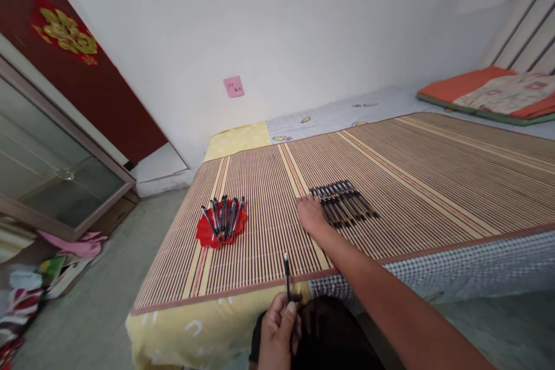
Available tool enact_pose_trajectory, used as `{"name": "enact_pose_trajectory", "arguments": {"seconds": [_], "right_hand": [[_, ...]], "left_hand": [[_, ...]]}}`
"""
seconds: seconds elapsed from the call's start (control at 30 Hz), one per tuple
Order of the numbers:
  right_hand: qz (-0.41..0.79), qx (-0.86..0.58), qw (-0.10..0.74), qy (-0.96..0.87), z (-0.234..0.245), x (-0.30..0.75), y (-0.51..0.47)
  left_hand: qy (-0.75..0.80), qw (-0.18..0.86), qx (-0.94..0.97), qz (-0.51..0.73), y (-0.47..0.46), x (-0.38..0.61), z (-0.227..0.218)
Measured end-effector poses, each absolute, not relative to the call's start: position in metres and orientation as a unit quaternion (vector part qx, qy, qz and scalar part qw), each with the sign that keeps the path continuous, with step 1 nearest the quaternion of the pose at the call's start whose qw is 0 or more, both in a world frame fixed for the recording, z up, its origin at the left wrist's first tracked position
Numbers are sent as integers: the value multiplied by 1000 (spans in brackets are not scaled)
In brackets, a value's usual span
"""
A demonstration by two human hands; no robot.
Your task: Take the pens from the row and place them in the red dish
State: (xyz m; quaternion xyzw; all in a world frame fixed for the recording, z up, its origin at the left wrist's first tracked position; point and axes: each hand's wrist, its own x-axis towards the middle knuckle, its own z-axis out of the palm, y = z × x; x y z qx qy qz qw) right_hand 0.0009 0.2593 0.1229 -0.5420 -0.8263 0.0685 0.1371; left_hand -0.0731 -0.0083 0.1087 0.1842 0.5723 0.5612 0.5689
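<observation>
My left hand [280,326] is closed around the lower part of a black pen [287,272], which stands upright at the bed's front edge. My right hand [311,214] reaches over the mat to the left end of a row of black pens [349,205]. Its fingers are curled against the end of that row, and whatever is beneath them is hidden. The pens in the row lie side by side, slanting the same way. To the left, a red scalloped dish [202,235] holds several more black pens [223,217], loosely fanned out.
A striped bamboo mat [260,185] covers the bed. Folded orange bedding [459,89] lies at the far right. A pink note [234,87] is stuck to the white wall. On the left stand a glass-fronted cabinet [60,167] and clothes [21,312] on the floor.
</observation>
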Motion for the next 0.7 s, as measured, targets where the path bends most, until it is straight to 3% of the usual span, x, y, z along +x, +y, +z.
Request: {"name": "enact_pose_trajectory", "arguments": {"seconds": [0.27, 0.33, 0.43, 0.5, 0.7], "right_hand": [[159, -500, 194, -829, 118, 9, 205], [252, -482, 246, -802, 111, 18, 192], [536, -396, 377, -643, 104, 31, 174], [652, -353, 423, -521, 106, 39, 163], [713, -308, 473, -417, 139, 53, 140]], "left_hand": [[570, 580, 188, 550, -12, -74, 109], [569, 572, 198, 556, -13, -72, 112], [571, 566, 207, 558, -14, -69, 116], [573, 569, 206, 553, -14, -67, 118], [577, 575, 197, 546, -17, -63, 121]]}}
